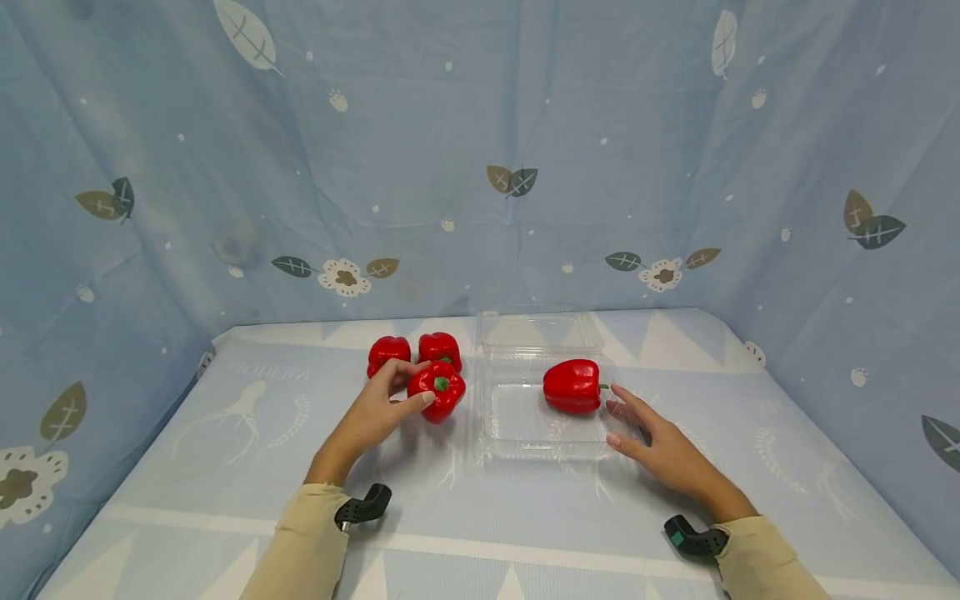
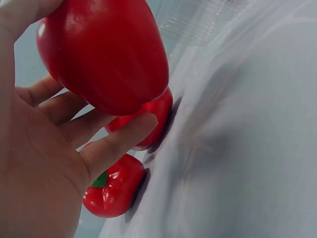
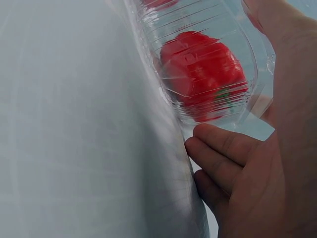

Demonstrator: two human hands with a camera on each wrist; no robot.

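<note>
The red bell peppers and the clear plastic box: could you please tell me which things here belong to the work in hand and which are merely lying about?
In hand:
- held pepper, gripped by the left hand
- clear clamshell box, steadied by the right hand
- pepper in the box

Lying about:
- two spare peppers on the table
- tablecloth
- leaf-print curtain

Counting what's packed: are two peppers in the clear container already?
No, only one red pepper lies in the clear container; three are outside.

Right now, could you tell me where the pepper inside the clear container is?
In the head view, the pepper lies on its side in the clear container, right of centre, just beside the right hand.
</note>
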